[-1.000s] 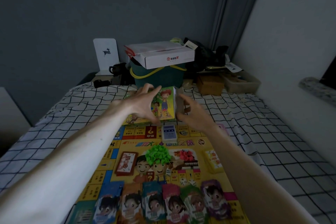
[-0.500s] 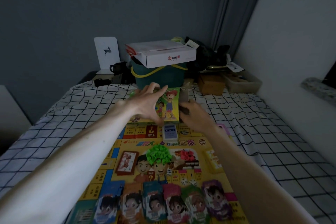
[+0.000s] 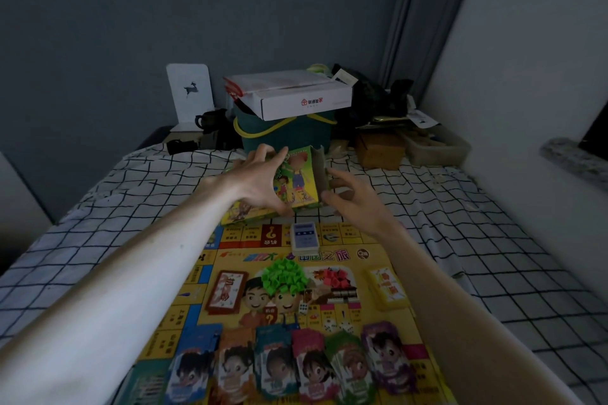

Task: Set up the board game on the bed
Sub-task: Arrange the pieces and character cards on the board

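The yellow game board [image 3: 368,253] lies flat on the checked bedsheet [image 3: 460,240]. On it are a blue card deck [image 3: 304,235], a heap of green houses [image 3: 284,276], red pieces [image 3: 335,278], a red card deck [image 3: 227,289], a yellow card deck [image 3: 386,286], dice [image 3: 329,325] and a row of money stacks [image 3: 279,368] along the near edge. Beyond the board's far edge my left hand [image 3: 256,181] holds the green game box [image 3: 301,181] between thumb and fingers, tilted up. My right hand [image 3: 353,197] hovers at the box's open grey end, fingers loosely curled, thumb tip by its corner.
At the head of the bed a teal bucket [image 3: 286,138] carries a white carton [image 3: 296,95]. A white bookend [image 3: 189,92] and black mug [image 3: 210,120] stand to its left. A brown box [image 3: 380,149] and a tray [image 3: 437,148] sit right. A white wall borders the bed's right side.
The box has tipped further up in my left hand. My right hand has let go of the box's right end and drawn back slightly to the right.
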